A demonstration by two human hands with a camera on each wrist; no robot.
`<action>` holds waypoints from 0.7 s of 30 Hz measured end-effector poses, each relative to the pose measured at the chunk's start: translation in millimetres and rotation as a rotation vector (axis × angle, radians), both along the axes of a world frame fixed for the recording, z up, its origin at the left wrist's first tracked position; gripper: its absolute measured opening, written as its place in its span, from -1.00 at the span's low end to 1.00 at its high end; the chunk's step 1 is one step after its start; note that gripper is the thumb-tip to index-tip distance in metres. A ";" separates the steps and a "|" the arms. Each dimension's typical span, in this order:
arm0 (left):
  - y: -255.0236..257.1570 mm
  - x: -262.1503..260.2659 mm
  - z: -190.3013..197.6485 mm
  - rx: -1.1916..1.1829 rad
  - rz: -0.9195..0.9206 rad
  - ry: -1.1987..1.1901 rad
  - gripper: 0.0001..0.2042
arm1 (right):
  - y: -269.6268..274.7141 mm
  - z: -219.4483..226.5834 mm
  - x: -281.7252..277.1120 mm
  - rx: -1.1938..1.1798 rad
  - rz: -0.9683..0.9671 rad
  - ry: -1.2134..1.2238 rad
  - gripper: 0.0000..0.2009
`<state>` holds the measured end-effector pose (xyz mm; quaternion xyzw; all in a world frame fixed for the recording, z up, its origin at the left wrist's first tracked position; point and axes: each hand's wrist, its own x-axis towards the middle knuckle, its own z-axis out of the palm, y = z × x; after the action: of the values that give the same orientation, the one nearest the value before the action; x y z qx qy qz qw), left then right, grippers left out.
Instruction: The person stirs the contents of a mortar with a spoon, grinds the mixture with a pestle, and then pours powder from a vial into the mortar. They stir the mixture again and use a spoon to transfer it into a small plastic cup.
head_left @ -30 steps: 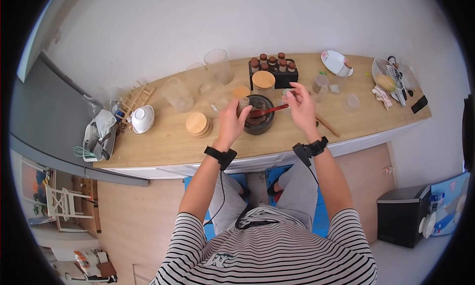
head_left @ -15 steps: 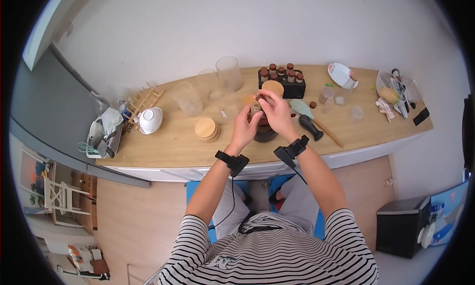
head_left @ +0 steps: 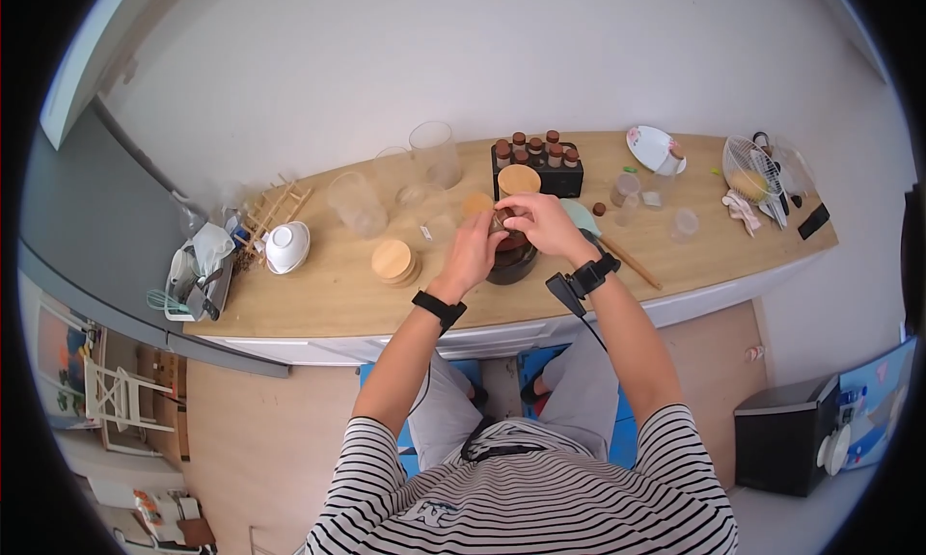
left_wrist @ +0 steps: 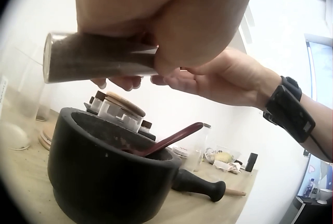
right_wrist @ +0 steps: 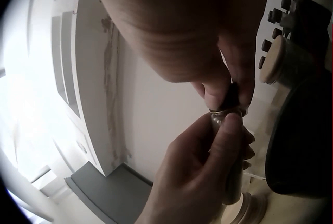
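Observation:
Upright in the grip of my left hand (head_left: 471,254) is a small clear glass jar (left_wrist: 93,57) of brown powder. The fingers of my right hand (head_left: 548,225) pinch a dark cap (right_wrist: 229,98) right at the jar's mouth. Both hands are raised over a heavy black mortar (left_wrist: 109,167) on the counter. A dark red spoon (left_wrist: 177,138) leans out of the mortar. Beside it lies a black pestle (left_wrist: 203,185), mostly behind my right hand in the head view.
Behind my hands stand a black rack (head_left: 559,181) of capped jars and a wooden-lidded jar (head_left: 519,179). Clear containers (head_left: 357,206) and another wooden lid (head_left: 394,260) are to the left. A wooden-handled spatula (head_left: 632,266) and a loose brown cap (head_left: 599,209) lie right.
My right hand has come in from the right with the cap and met the jar held in my left hand. The left hand stays above the mortar.

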<state>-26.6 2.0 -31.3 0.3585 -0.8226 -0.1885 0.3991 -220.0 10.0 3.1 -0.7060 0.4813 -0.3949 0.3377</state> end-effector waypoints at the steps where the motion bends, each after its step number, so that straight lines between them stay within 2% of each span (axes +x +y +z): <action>1: -0.1 -0.1 0.7 -0.007 -0.003 0.006 -0.74 | -1.9 -1.8 -1.3 0.005 0.000 0.004 -0.71; 3: -1.2 1.5 -2.9 0.012 -0.042 0.039 -0.72 | -4.8 -7.0 -3.2 0.016 0.000 0.008 -0.71; 6: -5.7 5.3 -3.3 0.144 -0.151 0.130 -0.68 | -2.0 -4.9 -4.8 -0.188 0.067 0.044 -0.71; 7: -6.5 6.4 -1.9 0.206 -0.195 0.167 -0.67 | 0.2 -2.5 -4.3 -0.207 0.051 0.036 -0.77; 9: -9.2 8.0 1.9 0.227 -0.180 0.096 -0.66 | 2.5 3.1 -1.7 -0.248 0.016 0.021 -0.81; 12: -10.0 1.4 6.7 0.164 -0.122 0.008 -0.65 | 0.1 8.9 7.9 -0.045 -0.236 0.318 -0.57; 15: -13.0 -1.9 5.0 0.038 -0.100 -0.036 -0.65 | -3.5 3.8 9.5 -0.106 -0.328 0.513 -0.44; 18: -20.4 2.2 -1.1 -0.010 -0.100 -0.058 -0.65 | -1.4 2.7 7.8 -0.078 -0.344 0.426 -0.50; 20: -22.8 3.4 -0.1 -0.010 -0.100 -0.048 -0.65 | -11.4 -13.4 12.1 -0.515 -0.244 0.138 -0.46; 21: -22.2 3.3 1.0 -0.006 -0.104 -0.037 -0.65 | -14.3 -22.3 11.1 -0.577 -0.212 0.080 -0.47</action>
<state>-23.3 -20.2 -30.3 0.3174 -0.8480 -0.1999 0.3744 -208.9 -4.3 -19.2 -0.7337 0.4331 -0.5200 0.0611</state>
